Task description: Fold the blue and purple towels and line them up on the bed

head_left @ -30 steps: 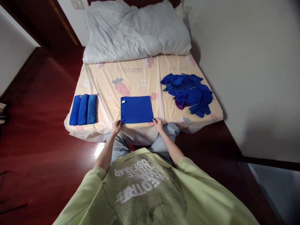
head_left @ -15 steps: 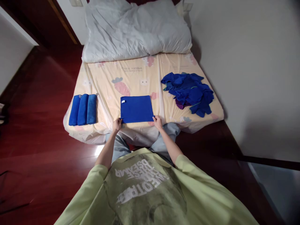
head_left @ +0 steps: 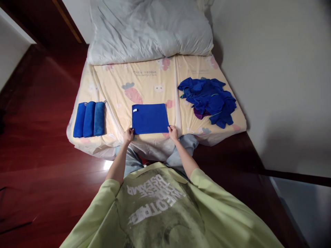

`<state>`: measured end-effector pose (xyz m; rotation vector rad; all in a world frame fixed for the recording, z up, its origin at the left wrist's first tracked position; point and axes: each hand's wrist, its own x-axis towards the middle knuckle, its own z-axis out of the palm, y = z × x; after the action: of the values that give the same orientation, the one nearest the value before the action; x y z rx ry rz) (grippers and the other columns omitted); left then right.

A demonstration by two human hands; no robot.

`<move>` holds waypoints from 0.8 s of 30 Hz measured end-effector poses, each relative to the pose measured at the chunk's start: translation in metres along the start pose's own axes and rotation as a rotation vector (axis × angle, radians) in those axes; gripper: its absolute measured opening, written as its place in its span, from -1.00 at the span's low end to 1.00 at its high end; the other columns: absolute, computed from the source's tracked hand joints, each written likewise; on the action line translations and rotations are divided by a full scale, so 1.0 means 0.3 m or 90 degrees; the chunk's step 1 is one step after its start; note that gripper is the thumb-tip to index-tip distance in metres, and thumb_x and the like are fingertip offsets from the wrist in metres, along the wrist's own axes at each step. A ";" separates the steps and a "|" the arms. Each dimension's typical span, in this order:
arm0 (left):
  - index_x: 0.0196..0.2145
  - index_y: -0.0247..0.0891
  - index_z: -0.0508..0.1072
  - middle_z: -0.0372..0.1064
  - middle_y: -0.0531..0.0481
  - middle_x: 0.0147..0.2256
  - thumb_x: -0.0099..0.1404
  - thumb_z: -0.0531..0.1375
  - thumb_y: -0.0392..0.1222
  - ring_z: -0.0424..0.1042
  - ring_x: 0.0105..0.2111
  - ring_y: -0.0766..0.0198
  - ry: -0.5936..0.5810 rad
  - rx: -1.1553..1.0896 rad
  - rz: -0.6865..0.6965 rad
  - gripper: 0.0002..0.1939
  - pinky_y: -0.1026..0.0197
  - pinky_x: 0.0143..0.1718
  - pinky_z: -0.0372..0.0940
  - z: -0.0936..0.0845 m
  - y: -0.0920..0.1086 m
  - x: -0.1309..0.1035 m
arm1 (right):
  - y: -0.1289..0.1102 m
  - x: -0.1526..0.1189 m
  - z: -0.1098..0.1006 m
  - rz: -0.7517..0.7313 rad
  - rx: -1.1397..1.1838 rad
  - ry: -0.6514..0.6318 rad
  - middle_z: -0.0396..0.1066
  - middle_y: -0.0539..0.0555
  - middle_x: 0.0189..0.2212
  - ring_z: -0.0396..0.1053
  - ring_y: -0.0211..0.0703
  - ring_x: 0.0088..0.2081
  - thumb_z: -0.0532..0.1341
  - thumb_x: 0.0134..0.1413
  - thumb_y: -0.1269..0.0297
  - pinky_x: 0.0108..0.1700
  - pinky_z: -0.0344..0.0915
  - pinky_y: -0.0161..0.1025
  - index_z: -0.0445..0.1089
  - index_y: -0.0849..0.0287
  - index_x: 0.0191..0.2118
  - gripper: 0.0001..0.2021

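Observation:
A blue towel (head_left: 150, 119) lies flat as a rectangle near the front edge of the bed, a small white label at its far left corner. My left hand (head_left: 128, 134) pinches its near left corner. At the near right corner, my right hand (head_left: 173, 132) has the fabric between thumb and fingers. Left of it, several rolled blue towels (head_left: 89, 119) lie side by side. To the right is a loose heap of crumpled blue cloths (head_left: 209, 100), with a purple cloth (head_left: 200, 113) showing underneath.
The bed (head_left: 111, 81) wears a pale yellow sheet with carrot and rabbit prints under a thin clear cover. A bulky grey-white quilt (head_left: 150, 31) fills its far end. A white wall (head_left: 271, 75) stands on the right, and dark red floor (head_left: 38, 137) stretches along the left.
The view has tilted and shifted slightly. Both hands stay at the near corners of the towel, which lies as before; the rolls and the heap have not moved.

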<state>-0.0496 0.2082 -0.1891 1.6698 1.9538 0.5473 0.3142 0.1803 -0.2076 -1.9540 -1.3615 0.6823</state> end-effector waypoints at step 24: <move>-0.17 -0.22 0.55 0.58 -0.14 -0.29 0.40 0.14 -0.04 0.55 -0.20 0.03 0.019 -0.030 -0.046 -0.74 0.16 -0.16 0.32 -0.004 0.032 0.001 | -0.060 -0.011 -0.004 0.066 -0.013 0.037 0.63 0.22 -0.18 0.56 0.03 -0.14 0.20 0.25 0.13 0.00 0.41 -0.12 0.57 0.13 -0.19 -0.76</move>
<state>-0.0429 0.2102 -0.1825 1.5632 1.9988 0.5902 0.3030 0.1815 -0.1930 -2.0559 -1.2442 0.6566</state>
